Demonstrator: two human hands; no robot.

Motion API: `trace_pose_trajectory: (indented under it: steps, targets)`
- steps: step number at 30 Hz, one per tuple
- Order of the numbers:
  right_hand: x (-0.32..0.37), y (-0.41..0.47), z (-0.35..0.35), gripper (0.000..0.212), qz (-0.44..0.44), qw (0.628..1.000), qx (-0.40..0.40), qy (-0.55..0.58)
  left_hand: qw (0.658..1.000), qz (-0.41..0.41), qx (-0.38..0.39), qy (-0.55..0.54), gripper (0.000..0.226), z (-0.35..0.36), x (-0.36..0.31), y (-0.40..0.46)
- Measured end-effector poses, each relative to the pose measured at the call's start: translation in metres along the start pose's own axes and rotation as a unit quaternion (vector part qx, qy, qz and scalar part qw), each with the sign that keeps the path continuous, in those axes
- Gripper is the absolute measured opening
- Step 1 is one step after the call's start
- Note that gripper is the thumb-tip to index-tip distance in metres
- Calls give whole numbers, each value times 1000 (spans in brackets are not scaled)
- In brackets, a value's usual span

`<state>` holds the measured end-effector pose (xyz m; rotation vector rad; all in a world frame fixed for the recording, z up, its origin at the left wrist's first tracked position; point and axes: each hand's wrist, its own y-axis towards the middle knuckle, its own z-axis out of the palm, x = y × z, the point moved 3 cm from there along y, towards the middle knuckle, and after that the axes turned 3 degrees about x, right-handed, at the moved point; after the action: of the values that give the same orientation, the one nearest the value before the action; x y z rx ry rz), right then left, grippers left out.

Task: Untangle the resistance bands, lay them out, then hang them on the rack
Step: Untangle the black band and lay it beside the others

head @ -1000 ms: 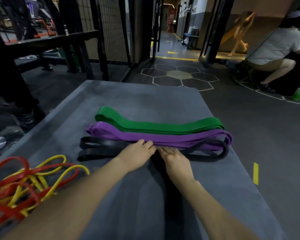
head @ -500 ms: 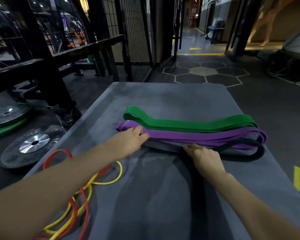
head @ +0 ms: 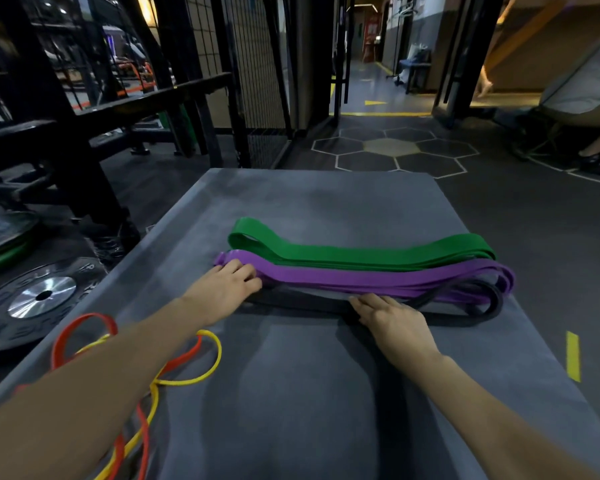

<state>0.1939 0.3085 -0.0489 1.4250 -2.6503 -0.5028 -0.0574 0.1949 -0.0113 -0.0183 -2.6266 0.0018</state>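
Green band (head: 361, 252), purple band (head: 361, 280), black band (head: 465, 311) laid out; red/yellow bands (head: 174, 368) tangled; left hand (head: 222, 289) and right hand (head: 392, 317) seemingly flat on black, gripping nothing; hanging pending.

A gym: weight plates (head: 39, 299) lie on the dark rubber floor (head: 534, 237) left of a grey padded platform (head: 326, 202), a black steel rack (head: 84, 126) stands behind them, and resistance bands (head: 361, 268) lie stacked on the platform.
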Motion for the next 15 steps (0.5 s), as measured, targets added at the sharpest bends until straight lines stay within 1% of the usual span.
trace_pose_trajectory:
  steps: [3,4,5,7,8,9,10,11,12,13,14,15]
  targets:
    - [-1,1,1,33,-17,999,-31,-14,988,-16,107,-113,40,-3,6,4]
    - [-1,2,1,38,-20,999,-39,-17,976,-25,142,-163,38,-6,10,4]
    - [0,2,0,44,-23,999,-42,-17,966,-22,158,-201,36,-11,12,4]
    - [0,2,-2,50,-26,998,-47,-14,963,-1,194,-189,36,-16,12,4]
    - [0,1,-2,51,-27,999,-45,-12,964,-6,203,-171,37,-18,11,5]
    - [0,1,-2,51,-28,999,-42,-12,971,-18,194,-140,38,-18,11,7]
    - [1,1,-2,51,-26,999,-41,-12,984,-20,154,-83,39,-17,8,9]
    - [1,1,-2,51,-22,999,-40,-11,997,-9,69,-15,39,-16,6,11]
    - [2,1,-2,50,-15,999,-37,-6,999,-3,-4,46,40,-13,5,13]
    - [2,1,-2,50,-8,999,-37,-1,997,4,-45,59,40,-13,4,11]
    - [2,0,-2,50,-3,999,-38,1,996,14,-76,50,38,-12,2,7]
    - [2,0,-2,50,-1,999,-40,2,996,13,-83,25,33,-7,1,2]
